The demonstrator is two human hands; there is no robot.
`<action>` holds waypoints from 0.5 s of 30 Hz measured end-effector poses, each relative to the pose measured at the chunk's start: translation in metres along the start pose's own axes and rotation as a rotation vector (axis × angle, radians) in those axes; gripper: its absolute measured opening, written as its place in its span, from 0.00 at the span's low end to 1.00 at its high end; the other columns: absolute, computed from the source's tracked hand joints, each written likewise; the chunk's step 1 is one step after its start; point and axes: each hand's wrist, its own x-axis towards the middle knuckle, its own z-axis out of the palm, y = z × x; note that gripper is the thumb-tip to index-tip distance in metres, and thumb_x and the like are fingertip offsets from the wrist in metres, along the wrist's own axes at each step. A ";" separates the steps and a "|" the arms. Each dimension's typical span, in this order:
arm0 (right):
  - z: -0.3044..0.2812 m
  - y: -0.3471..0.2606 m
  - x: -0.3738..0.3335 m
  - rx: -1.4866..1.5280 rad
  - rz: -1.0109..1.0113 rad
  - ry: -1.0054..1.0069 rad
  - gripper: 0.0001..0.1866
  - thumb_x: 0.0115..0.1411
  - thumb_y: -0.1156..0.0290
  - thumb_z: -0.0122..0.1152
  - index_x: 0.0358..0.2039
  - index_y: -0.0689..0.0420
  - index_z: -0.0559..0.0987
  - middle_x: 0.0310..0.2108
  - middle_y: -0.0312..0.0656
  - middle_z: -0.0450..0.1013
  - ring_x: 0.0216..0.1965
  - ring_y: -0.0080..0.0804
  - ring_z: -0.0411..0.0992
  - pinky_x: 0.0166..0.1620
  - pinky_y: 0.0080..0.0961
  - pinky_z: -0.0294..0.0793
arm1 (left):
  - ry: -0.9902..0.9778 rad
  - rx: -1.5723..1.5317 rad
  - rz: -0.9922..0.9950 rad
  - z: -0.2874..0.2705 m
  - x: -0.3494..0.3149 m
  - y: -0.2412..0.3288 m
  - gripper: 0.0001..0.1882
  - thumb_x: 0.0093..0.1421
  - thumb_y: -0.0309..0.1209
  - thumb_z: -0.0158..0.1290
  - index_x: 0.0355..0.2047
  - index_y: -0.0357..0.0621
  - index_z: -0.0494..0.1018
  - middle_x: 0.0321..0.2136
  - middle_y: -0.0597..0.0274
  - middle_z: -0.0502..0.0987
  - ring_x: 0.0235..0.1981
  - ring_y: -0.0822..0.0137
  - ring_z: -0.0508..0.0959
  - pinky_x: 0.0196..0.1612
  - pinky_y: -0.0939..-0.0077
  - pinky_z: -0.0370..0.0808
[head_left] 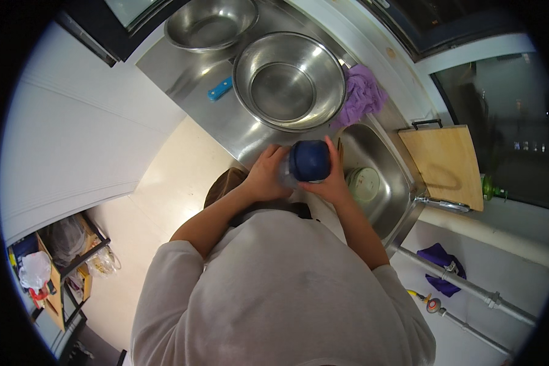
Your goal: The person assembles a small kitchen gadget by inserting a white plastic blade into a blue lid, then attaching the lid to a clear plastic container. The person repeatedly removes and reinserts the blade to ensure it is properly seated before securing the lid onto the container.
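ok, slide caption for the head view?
Left hand and right hand hold a blue-topped container near a sink and a wide steel bowl.

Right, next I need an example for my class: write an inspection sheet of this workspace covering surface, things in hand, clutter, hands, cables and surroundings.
Surface: steel counter, adjoining a steel sink.
Things in hand: clear container with a dark blue top.
Clutter: front steel bowl, rear steel bowl, blue handle with its far end hidden, purple cloth beside the front bowl, pale dish in the sink.
Hands: left hand grips the container's side; right hand grips around the blue top.
Cables: nothing seen.
Surroundings: wooden board by the tap; purple fabric at a wall pipe.
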 end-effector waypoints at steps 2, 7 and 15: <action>0.001 0.003 -0.005 0.050 -0.028 0.065 0.59 0.32 0.71 0.76 0.63 0.51 0.49 0.55 0.46 0.58 0.55 0.40 0.62 0.55 0.34 0.64 | -0.031 0.048 0.010 -0.006 0.003 0.014 0.46 0.29 0.33 0.65 0.53 0.41 0.61 0.46 0.50 0.64 0.49 0.49 0.67 0.52 0.63 0.67; -0.007 0.023 -0.011 0.383 0.025 0.240 0.55 0.36 0.73 0.72 0.63 0.52 0.50 0.53 0.44 0.60 0.53 0.37 0.63 0.54 0.32 0.65 | -0.045 0.124 0.058 -0.014 0.013 0.029 0.47 0.30 0.31 0.66 0.55 0.40 0.60 0.47 0.50 0.65 0.48 0.51 0.69 0.50 0.66 0.68; -0.029 0.060 -0.035 1.110 0.322 0.290 0.41 0.46 0.81 0.61 0.60 0.51 0.55 0.54 0.43 0.61 0.54 0.38 0.64 0.53 0.39 0.68 | -0.061 0.233 0.110 0.001 0.016 -0.003 0.46 0.31 0.30 0.67 0.54 0.42 0.60 0.48 0.50 0.66 0.50 0.51 0.67 0.51 0.65 0.68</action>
